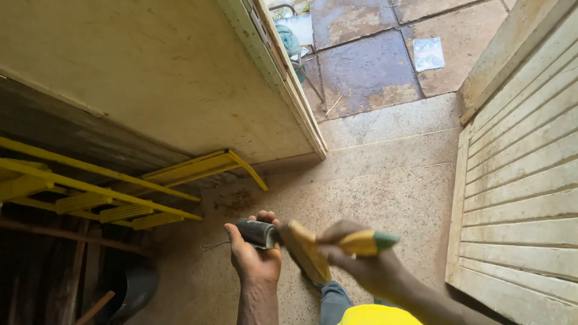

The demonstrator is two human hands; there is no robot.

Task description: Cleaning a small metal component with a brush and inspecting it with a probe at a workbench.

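Below, the floor (385,180) of speckled stone takes most of the view, and it goes out through the doorway to wet paving slabs (367,66). On the left a big pale door (156,78) stands open, and on the right a slatted wooden panel (524,180) leans. Under the door on the left lies a yellow metal frame (108,192). Low in the middle, the left hand (256,256) has its fingers closed around a dark tube (256,233), and a thin wire comes out of its left end. The right hand (361,265) is blurred; its fingers are closed on the yellow handle of a brush (313,250) with a green tip. The brush touches the right end of the tube, above the floor.
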